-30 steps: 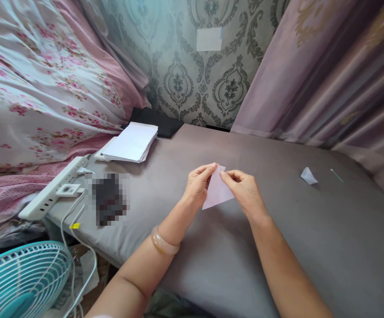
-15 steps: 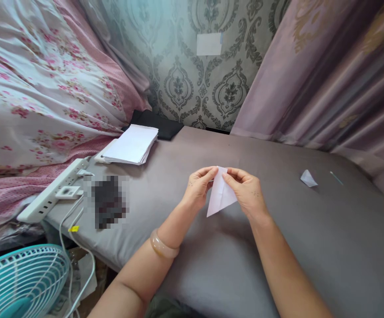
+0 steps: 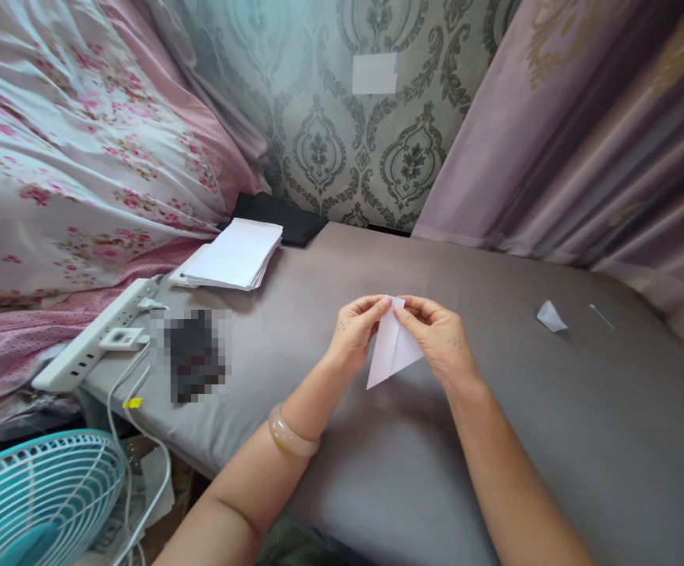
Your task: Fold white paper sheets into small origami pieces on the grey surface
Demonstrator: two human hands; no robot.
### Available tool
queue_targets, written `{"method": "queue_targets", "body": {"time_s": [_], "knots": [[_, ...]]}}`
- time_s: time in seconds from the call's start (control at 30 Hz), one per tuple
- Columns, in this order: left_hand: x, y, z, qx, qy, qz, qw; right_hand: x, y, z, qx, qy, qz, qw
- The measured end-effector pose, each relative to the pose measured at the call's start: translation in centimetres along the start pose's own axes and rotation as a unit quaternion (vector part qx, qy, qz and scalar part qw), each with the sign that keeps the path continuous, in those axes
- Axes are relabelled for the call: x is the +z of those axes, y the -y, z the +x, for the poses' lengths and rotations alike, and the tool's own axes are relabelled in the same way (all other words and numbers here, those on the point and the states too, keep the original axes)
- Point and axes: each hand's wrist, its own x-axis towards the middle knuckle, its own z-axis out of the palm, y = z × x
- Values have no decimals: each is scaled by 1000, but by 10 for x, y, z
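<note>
A folded sheet of white paper (image 3: 394,348), narrow at the top with a pointed lower corner and a crease down it, is held up over the bed. My left hand (image 3: 357,324) pinches its upper left edge between thumb and fingers. On the other side, my right hand (image 3: 438,336) grips the upper right edge, thumb in front and fingers behind. Both hands are closed on the paper, close together. The fingers behind the sheet are partly hidden. A bangle (image 3: 292,435) circles my left forearm.
A stack of white paper (image 3: 234,253) lies at the back left by a black item (image 3: 286,220). Nearer are a power strip (image 3: 91,338), a blurred dark object (image 3: 197,356) and a fan (image 3: 41,495). A small folded paper (image 3: 550,317) and a thin stick (image 3: 601,315) lie right on the grey sheet (image 3: 554,440).
Both hands keep their hold on the folded paper and have hardly moved. The view has shifted very slightly.
</note>
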Motion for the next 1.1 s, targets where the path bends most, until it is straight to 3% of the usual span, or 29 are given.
{"method": "queue_targets", "body": {"time_s": [0.2, 0.5, 0.8, 0.97, 1.1], "knots": [[0, -2, -2, 19, -10, -14, 1000, 3, -1, -1, -11, 13, -25, 1000], [-5, -2, 3, -2, 2, 25, 1000, 3, 0, -1, -38, -15, -44, 998], [-4, -4, 2, 20, -17, 38, 999, 7, 1, -5, -43, 12, -64, 997], [-5, -4, 2, 14, -27, 47, 998, 8, -2, -5, -106, 12, -113, 988], [-5, -6, 1, 12, -36, 54, 998, 7, -5, -6, -197, 5, -204, 959]]}}
